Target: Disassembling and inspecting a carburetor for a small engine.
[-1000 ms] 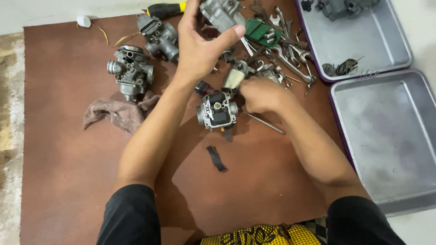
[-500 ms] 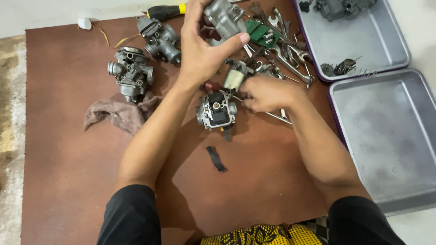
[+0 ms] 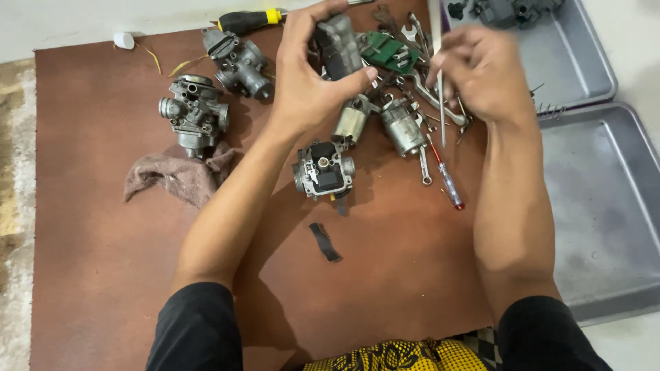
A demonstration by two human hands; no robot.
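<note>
Left hand (image 3: 309, 82) fingers clamped on grey metal carburetor body (image 3: 338, 45), raised over far brown worktop (image 3: 103, 240). Right hand (image 3: 481, 72) grips thin metal screwdriver (image 3: 440, 89). Likely next: seat tip squarely in a screw.

Bare board (image 3: 103, 275) near; tool clutter (image 3: 412, 103) and carburetors (image 3: 196, 113) beyond.

You've got three carburetor bodies on the board: one (image 3: 194, 113) at the left, one (image 3: 238, 62) up top, one (image 3: 323, 170) in the middle. Two metal trays (image 3: 612, 206) on the right, two small cylinder parts (image 3: 403, 134), one rag (image 3: 177, 177), one red-tipped screwdriver (image 3: 447, 185), one black strip (image 3: 324, 242).
</note>
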